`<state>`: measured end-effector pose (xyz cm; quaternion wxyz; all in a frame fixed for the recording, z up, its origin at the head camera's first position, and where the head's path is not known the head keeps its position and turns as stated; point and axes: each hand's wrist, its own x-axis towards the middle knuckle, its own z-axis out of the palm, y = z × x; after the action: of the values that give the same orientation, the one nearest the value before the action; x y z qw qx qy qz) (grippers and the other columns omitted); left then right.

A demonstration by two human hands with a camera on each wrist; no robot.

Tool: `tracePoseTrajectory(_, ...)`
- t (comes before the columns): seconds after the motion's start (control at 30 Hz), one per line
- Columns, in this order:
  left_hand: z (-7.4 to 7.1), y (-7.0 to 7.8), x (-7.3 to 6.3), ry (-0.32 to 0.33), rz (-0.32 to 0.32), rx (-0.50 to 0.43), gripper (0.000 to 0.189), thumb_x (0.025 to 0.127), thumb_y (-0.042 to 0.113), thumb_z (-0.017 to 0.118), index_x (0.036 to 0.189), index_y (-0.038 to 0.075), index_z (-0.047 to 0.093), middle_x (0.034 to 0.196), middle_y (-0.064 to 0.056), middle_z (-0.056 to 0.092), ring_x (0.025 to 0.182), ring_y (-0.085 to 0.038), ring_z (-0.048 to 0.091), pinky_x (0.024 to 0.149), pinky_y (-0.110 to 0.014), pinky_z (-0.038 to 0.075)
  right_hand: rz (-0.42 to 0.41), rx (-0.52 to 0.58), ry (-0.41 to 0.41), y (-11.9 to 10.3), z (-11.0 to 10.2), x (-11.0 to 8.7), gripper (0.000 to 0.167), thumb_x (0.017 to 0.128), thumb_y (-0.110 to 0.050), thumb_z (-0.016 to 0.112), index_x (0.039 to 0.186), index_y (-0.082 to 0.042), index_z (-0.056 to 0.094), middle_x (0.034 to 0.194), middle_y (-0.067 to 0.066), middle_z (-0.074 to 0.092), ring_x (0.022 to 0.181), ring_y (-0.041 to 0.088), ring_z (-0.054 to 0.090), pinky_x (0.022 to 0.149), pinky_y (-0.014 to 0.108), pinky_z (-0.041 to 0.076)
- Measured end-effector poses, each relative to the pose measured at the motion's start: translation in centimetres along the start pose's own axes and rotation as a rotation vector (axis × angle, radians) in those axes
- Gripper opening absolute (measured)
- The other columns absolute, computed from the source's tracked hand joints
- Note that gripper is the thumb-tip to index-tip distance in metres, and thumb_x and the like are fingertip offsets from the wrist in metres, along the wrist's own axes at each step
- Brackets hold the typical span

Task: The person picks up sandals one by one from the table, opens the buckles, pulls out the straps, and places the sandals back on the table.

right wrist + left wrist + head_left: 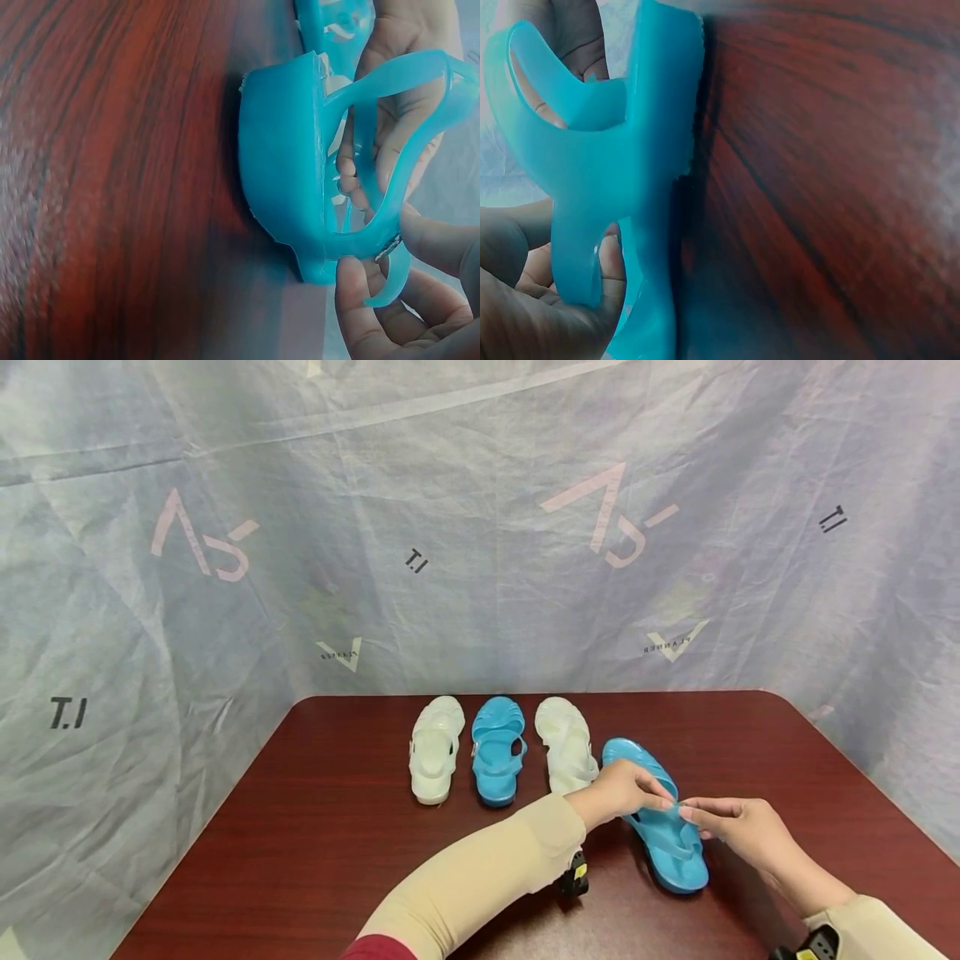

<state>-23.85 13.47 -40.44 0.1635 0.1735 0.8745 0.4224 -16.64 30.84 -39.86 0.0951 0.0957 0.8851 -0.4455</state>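
A blue sandal (pixel 681 875) lies on the table at the right, toe pointing away, with both hands over it. My left hand (pixel 624 789) holds a strap on its left side; in the left wrist view, the thumb and fingers curl around a blue strap (pixel 576 262). From the right, my right hand (pixel 746 833) pinches the heel strap (pixel 420 161) by a small metallic buckle (pixel 388 247), and the strap's loose end (pixel 394 279) curves out past the fingers. Fingertips of both hands nearly meet above the footbed.
Left of this sandal, a white sandal (pixel 558 731), a blue sandal (pixel 497 789) and another white sandal (pixel 432 785) stand in a row near the back edge of the dark red wooden table (pixel 300 835). A grey printed sheet (pixel 465 527) hangs behind.
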Motion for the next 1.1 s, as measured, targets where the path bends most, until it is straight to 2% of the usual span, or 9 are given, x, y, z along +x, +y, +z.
tracePoseTrajectory(0.57, 0.1, -0.05, -0.47, 0.039, 0.011, 0.121, 0.005, 0.082, 0.03, 0.077, 0.084, 0.026, 0.08, 0.083, 0.018, 0.07, 0.072, 0.002, 0.055, 0.06, -0.015, 0.045, 0.013, 0.045, 0.01, 0.51, 0.45, -0.3, 0.065, 0.089, -0.052, 0.064, 0.129, -0.001, 0.061, 0.122, 0.017, 0.066, 0.089, 0.016, 0.068, 0.085, 0.047, 0.051)
tracePoseTrajectory(0.8, 0.12, 0.12, -0.5, 0.055, 0.029, 0.152, 0.004, 0.081, 0.029, 0.078, 0.084, 0.027, 0.08, 0.078, 0.017, 0.07, 0.067, 0.002, 0.053, 0.055, -0.016, 0.044, 0.014, 0.07, 0.021, 0.61, 0.45, -0.28, 0.065, 0.09, -0.051, 0.063, 0.131, -0.001, 0.06, 0.121, 0.014, 0.067, 0.091, 0.016, 0.069, 0.086, 0.045, 0.052)
tracePoseTrajectory(1.1, 0.11, 0.44, -0.91, 0.061, 0.062, 0.188, 0.004, 0.08, 0.027, 0.079, 0.084, 0.027, 0.08, 0.073, 0.017, 0.07, 0.07, 0.004, 0.054, 0.056, -0.013, 0.044, 0.026, 0.11, 0.039, 0.74, 0.49, -0.36, 0.07, 0.087, -0.056, 0.063, 0.131, -0.001, 0.06, 0.12, 0.011, 0.068, 0.09, 0.013, 0.068, 0.086, 0.042, 0.054)
